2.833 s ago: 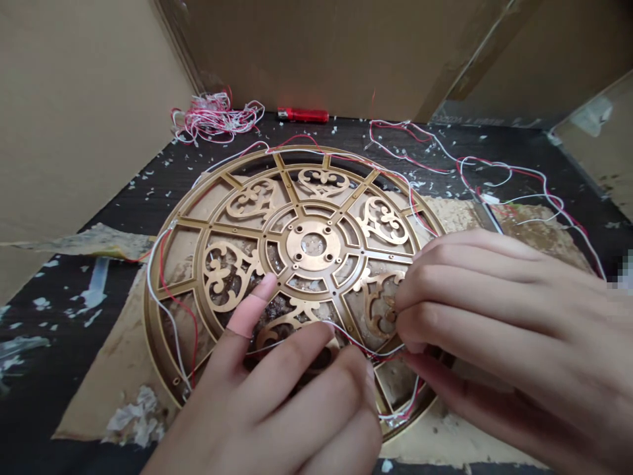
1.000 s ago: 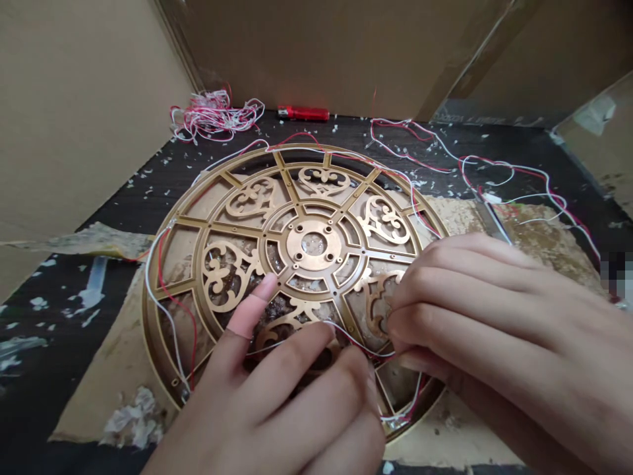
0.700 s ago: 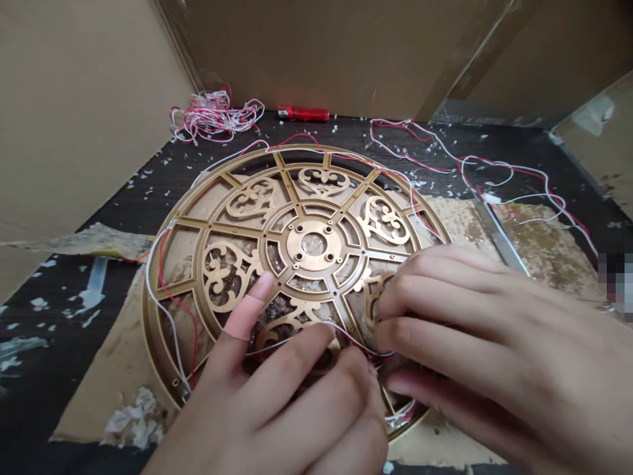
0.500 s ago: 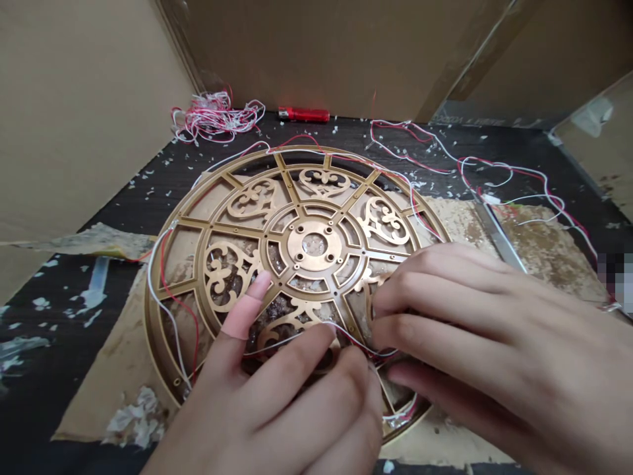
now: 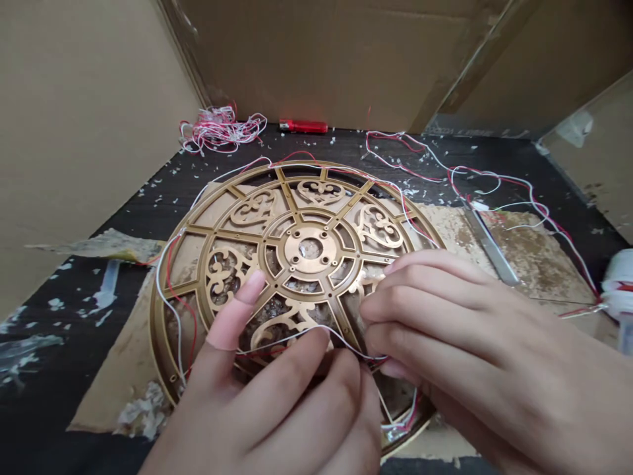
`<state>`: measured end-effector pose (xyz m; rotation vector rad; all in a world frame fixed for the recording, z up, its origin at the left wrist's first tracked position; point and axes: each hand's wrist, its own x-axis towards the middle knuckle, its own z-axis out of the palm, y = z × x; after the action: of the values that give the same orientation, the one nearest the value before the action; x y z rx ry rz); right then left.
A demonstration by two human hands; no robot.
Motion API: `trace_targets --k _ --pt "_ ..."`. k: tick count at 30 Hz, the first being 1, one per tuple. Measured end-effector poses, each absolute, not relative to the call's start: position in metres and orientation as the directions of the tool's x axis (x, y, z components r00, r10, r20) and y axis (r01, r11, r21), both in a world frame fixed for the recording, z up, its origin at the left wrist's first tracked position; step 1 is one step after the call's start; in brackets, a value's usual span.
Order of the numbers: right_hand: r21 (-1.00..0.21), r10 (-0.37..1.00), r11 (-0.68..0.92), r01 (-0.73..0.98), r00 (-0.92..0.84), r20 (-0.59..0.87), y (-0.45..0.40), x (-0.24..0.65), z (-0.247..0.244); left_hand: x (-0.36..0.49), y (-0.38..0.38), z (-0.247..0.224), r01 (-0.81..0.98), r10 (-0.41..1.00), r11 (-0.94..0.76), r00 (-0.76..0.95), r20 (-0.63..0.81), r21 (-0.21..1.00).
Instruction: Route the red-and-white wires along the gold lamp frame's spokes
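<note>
A round gold openwork frame (image 5: 312, 266) with spokes and scroll ornaments lies before me. My left hand (image 5: 291, 402) is over its near part, fingers curled around a thin red-and-white wire pair (image 5: 352, 349); one finger with a pale covering points away, apart from the others. On the frame's near right, my right hand (image 5: 445, 323) pinches the same wires, its fingers bent close together. The fingertips of both hands are partly hidden. More of the wire runs around the frame's outer ring, and a glossy, glue-like blob (image 5: 395, 433) sits on the near rim.
Under the frame is stained cardboard (image 5: 116, 376) on a dark table (image 5: 163, 188) strewn with white scraps. Behind stand a wire tangle (image 5: 222, 128) and a red lighter (image 5: 304, 126). To the right are a metal strip (image 5: 492, 247), loose wire and a white container (image 5: 618, 284). Cardboard walls enclose the space.
The view has shifted slightly, so the frame and background sit a little lower. My right hand has moved slightly left, closer to my left hand. Both still hold the wires.
</note>
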<state>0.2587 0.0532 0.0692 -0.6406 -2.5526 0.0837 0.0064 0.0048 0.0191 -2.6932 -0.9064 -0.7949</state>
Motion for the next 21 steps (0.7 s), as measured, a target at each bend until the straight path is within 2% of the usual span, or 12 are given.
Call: trace_targets --k 4,7,9,13,15,19,21 --pt "-0.132 0.433 0.886 0.444 -0.691 0.579 0.053 0.249 0.074 0.008 0.004 0.024 0.610 0.481 -0.792 0.603 0.637 0.021" --pt "-0.129 0.436 0.884 0.449 -0.693 0.575 0.054 0.244 0.074 0.004 0.001 0.022 0.621 0.517 -0.783 0.619 0.592 0.033" --pt "-0.146 0.431 0.893 0.426 -0.712 0.555 0.054 0.241 0.074 -0.001 0.000 0.019 0.646 0.528 -0.762 0.577 0.623 0.048" --pt "-0.070 0.405 0.890 0.451 -0.708 0.578 0.058 0.239 0.078 -0.011 -0.002 0.011 0.595 0.473 -0.803 0.679 0.562 -0.043" --pt "-0.059 0.405 0.887 0.458 -0.710 0.577 0.060 0.239 0.080 -0.012 -0.003 0.008 0.595 0.484 -0.803 0.684 0.546 -0.034" --pt "-0.096 0.410 0.894 0.437 -0.714 0.568 0.058 0.243 0.075 -0.013 -0.001 0.004 0.602 0.502 -0.798 0.649 0.571 0.018" --pt "-0.152 0.448 0.884 0.443 -0.706 0.548 0.053 0.247 0.068 -0.016 0.001 0.004 0.586 0.482 -0.810 0.669 0.565 -0.003"
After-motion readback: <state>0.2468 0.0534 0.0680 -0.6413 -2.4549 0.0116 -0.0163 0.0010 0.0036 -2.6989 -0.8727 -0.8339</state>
